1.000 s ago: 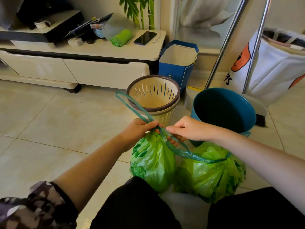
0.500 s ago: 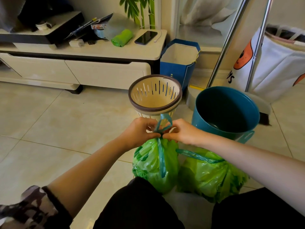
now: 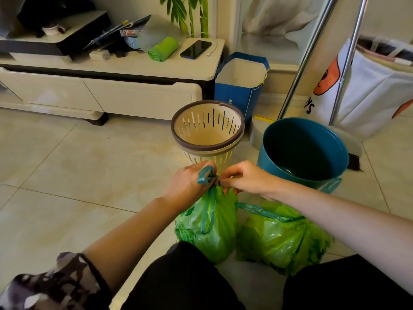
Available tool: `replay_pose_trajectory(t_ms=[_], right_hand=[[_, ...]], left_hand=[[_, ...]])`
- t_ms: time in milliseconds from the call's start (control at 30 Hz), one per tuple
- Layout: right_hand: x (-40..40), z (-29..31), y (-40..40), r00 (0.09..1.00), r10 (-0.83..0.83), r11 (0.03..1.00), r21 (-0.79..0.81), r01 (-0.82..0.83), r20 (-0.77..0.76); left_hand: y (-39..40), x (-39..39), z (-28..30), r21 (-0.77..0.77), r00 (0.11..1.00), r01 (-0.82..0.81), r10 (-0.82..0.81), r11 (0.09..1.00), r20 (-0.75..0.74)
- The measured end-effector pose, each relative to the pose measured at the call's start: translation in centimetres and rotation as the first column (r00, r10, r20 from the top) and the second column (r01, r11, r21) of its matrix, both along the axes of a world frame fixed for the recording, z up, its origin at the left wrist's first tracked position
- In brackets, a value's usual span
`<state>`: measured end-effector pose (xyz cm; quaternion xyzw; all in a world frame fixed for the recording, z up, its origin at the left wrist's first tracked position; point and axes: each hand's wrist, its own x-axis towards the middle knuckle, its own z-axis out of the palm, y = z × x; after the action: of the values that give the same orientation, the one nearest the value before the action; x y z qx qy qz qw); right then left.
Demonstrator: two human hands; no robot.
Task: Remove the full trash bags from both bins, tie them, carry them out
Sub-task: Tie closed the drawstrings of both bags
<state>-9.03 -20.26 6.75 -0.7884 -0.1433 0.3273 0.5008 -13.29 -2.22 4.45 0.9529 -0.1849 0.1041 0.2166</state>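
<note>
Trash bags [image 3: 207, 222] at lower centre — thin, soft, slippery film, likely light; left hand [image 3: 190, 182] and right hand [image 3: 243, 177] both pinching teal drawstring [image 3: 206, 174] — best hold: knotted neck

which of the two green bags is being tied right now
The left green bag: both the left hand and right hand pinch its teal drawstring at the neck. The right green bag lies untouched.

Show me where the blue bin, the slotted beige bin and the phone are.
blue bin [image 3: 339, 151], head view, right rim.
slotted beige bin [image 3: 206, 146], head view, front of brown rim.
phone [image 3: 196, 49], head view, middle of dark screen.
</note>
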Motion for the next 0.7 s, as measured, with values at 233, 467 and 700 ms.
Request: replay_pose_trajectory(t_ms=[233, 467, 700], right_hand=[[0.3, -0.4, -0.3, 0.992, -0.047, 0.995, 0.085, 0.057, -0.118], [0.0, -1.0, 0.1, 0.988, -0.017, 0.994, 0.105, 0.034, -0.156], [-0.1, -1.3, 0.4, 0.995, -0.003, 0.997, 0.081, 0.011, -0.103]], left_hand=[[0.4, -0.5, -0.2, -0.013, 0.998, 0.068, -0.068, 0.998, 0.015], [0.7, -0.8, -0.8, -0.119, 0.997, 0.078, -0.081, 0.99, -0.017], [0.7, -1.1, -0.1, -0.281, 0.984, -0.02, -0.03, 0.96, -0.173]])
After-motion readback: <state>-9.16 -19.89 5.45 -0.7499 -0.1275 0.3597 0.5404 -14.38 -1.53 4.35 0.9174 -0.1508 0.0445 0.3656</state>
